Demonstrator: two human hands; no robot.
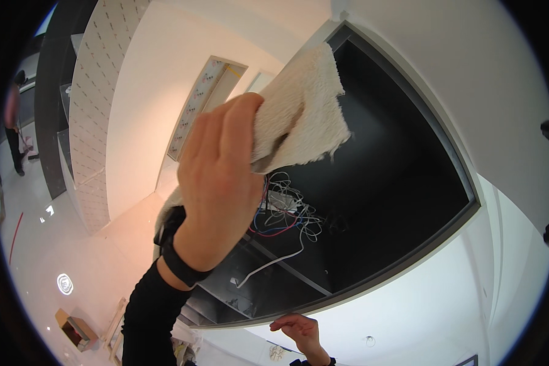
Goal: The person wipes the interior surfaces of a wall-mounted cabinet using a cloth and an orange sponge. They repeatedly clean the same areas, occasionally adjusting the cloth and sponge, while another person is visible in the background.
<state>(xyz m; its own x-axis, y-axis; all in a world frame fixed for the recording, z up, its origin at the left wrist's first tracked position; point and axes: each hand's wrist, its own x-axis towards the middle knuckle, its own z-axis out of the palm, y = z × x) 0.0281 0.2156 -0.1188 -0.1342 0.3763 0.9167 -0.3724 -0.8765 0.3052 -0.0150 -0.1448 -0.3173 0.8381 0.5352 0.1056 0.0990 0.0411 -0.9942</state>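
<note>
My left hand [219,160], in a black sleeve with a black watch or band at the wrist, is raised and closed around a cream fluffy cloth [302,105]. A folded part of the cloth sticks out to the right, its edge frayed; more pale material shows behind my wrist. Behind the cloth is a black recessed cabinet or wall niche [384,160] with a grey frame. Tangled white, red and blue cables [302,219] hang inside it. At the bottom, my right hand [299,331] is near the frame's lower edge, fingers loosely bent, with nothing seen in it; whether it touches the frame, I cannot tell.
Black shelf compartments [256,293] lie below the cables. An opened cardboard box [78,331] and a wooden frame [115,329] are on the glossy floor at lower left. A person [13,123] stands at far left with a long-handled tool. A panel with printed covering [94,114] rises nearby.
</note>
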